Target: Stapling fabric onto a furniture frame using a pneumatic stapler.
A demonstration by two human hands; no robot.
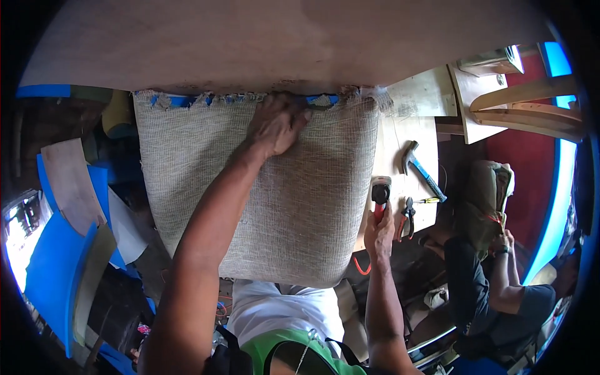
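Observation:
A seat cushion covered in grey-beige woven fabric point(294, 206) lies in front of me, its frayed far edge running along a large wooden panel point(300, 44). Strips of blue show through the frayed edge. My left hand point(278, 125) reaches across the cushion with its fingers bent over that edge, the fingertips partly hidden. At the cushion's right side, my right hand point(380, 231) is wrapped around the red handle of a staple gun point(380, 189) with a dark and silver head. The tool's front points away from me, apart from the frayed edge.
On the pale wooden tabletop to the right lie a blue-handled hammer point(424, 172), pliers point(407, 219) and a yellow-handled screwdriver point(428, 200). Curved wooden pieces point(525, 112) stand farther right. Another person point(506, 294) sits there handling a fabric-covered piece point(489, 203). Blue panels point(56, 250) lean at left.

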